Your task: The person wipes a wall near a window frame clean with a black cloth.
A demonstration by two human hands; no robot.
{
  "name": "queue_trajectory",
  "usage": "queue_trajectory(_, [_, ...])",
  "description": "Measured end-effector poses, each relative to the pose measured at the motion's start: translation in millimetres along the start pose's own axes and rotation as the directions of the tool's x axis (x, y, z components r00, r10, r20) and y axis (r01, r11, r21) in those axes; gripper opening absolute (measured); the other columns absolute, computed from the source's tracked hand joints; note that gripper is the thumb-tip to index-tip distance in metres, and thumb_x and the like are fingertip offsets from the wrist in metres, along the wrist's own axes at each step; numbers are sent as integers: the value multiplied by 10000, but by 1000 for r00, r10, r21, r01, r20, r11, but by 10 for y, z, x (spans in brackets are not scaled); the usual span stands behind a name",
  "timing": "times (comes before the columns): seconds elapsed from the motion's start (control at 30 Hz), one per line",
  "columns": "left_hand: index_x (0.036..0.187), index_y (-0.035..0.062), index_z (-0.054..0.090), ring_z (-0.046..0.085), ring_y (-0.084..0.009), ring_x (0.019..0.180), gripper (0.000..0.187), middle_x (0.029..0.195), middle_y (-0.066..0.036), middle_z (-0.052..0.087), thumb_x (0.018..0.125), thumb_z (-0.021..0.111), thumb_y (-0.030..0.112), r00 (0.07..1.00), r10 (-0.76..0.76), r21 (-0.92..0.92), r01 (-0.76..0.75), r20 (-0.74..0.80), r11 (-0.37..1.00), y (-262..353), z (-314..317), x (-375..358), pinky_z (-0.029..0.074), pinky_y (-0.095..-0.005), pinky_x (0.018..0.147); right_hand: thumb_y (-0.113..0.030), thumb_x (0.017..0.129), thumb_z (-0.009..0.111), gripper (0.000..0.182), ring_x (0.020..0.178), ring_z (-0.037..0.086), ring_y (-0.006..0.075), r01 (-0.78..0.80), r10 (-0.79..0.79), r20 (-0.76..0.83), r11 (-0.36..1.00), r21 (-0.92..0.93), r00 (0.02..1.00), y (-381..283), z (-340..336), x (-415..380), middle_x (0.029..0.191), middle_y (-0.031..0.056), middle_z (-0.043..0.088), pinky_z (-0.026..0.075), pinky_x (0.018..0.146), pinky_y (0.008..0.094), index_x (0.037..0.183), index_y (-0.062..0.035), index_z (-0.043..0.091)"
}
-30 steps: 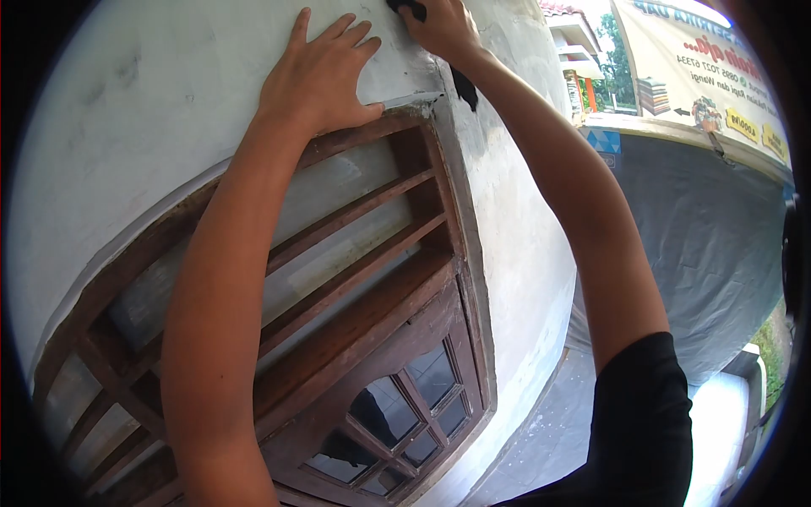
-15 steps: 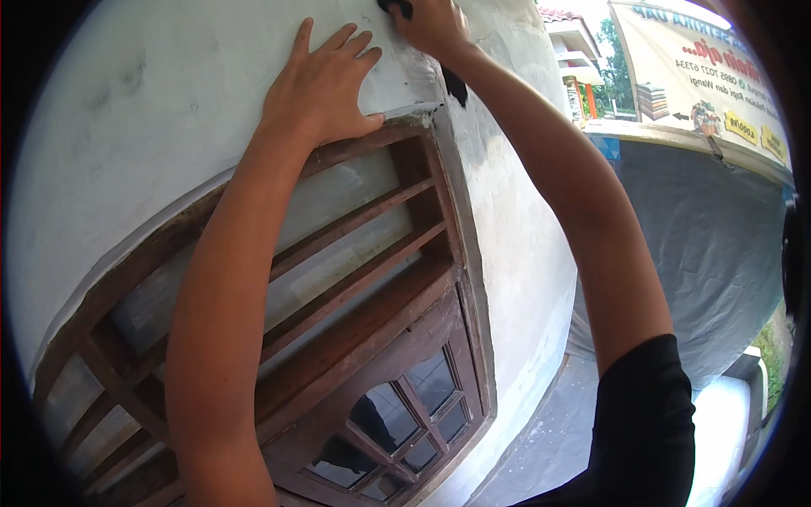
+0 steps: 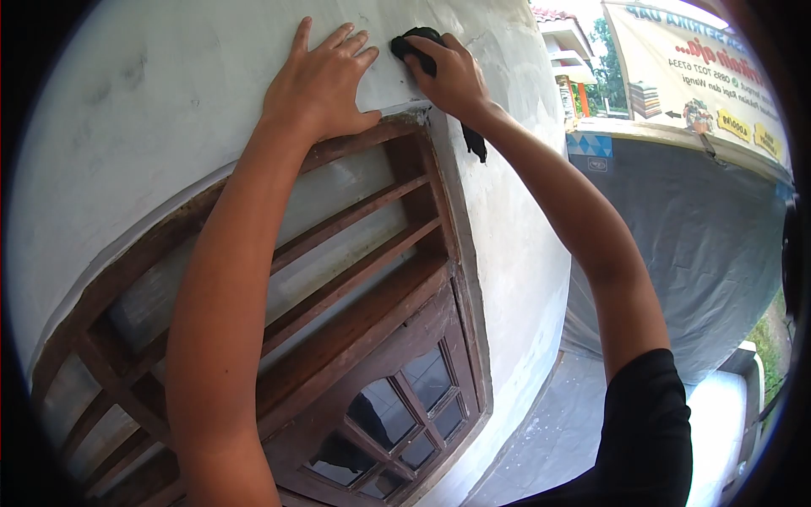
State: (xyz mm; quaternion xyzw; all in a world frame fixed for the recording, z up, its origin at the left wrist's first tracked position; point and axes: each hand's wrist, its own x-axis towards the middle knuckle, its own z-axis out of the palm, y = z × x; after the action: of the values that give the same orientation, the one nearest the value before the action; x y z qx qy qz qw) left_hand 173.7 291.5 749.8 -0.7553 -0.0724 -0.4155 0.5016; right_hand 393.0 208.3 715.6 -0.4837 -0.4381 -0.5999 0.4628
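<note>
My left hand (image 3: 319, 84) lies with spread fingers against the pale wall (image 3: 194, 76), just above the upper edge of the brown wooden frame (image 3: 363, 139). Nothing shows in it. To its right, my right hand (image 3: 449, 74) grips a black cloth (image 3: 417, 49) and presses it on the wall above the frame's upper right corner. A loose end of black cloth (image 3: 475, 144) hangs below my right wrist, over the wall beside the frame.
Below the slatted frame is a brown panel with small glass panes (image 3: 384, 414). On the right hang a grey sheet (image 3: 676, 245) and a printed banner (image 3: 697, 72). Grey floor (image 3: 528, 439) shows at the lower right.
My right hand has moved down and slightly right with the black cloth, and more of the cloth shows. My left hand has stayed in nearly the same place.
</note>
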Motion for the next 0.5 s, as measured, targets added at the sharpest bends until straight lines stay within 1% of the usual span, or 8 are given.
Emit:
queue_trajectory(0.13, [1491,167,539,330,-178,1532,841,1606,-39,456,773,768,538,1000,6,3,-6,0,1000,2,-16,-8,127,-534,1306,-283,923,711,336,976,706,414,1,-1,-11,1000,-24,1000,-42,62,198,1089,197,669,577,858,506,1248,-198,731])
queue_trajectory(0.2, [1489,164,541,334,-179,1530,840,1603,-38,458,771,767,536,1000,-1,10,1,-7,1000,-4,-31,-10,127,-535,1306,-273,922,729,318,917,693,400,40,-51,-132,996,-85,990,-38,151,502,1018,189,686,562,819,483,1221,-165,742])
queue_trajectory(0.23, [1485,159,545,338,-182,1528,835,1602,-38,460,771,764,533,1000,0,1,0,-11,1000,-4,-31,-11,130,-538,1305,-273,922,729,318,917,693,400,47,-58,-136,995,-84,989,-48,187,697,1018,189,686,562,819,483,1221,-165,742])
queue_trajectory(0.3, [1480,154,550,341,-184,1526,830,1601,-39,462,771,761,530,1000,7,-6,-7,-12,1000,-1,-22,-2,133,-541,1304,-141,927,668,319,1144,627,431,-47,50,-90,998,35,995,-159,189,1068,1247,238,671,526,994,502,1221,-25,714])
queue_trajectory(0.43, [1472,147,558,345,-191,1524,821,1600,-39,463,772,757,525,999,10,11,-10,-30,1000,-2,-18,-13,142,-546,1302,-145,927,671,330,1147,625,428,-75,76,-61,997,24,995,-79,345,1357,1262,237,663,526,993,503,1235,-32,708])
queue_trajectory(0.5, [1472,146,558,345,-192,1524,821,1599,-39,465,772,757,526,999,12,14,-12,-35,1000,-4,-9,-18,143,-546,1301,-146,934,662,320,1155,625,427,-23,34,-154,997,69,988,63,454,1277,1284,239,651,530,984,510,1243,-78,715])
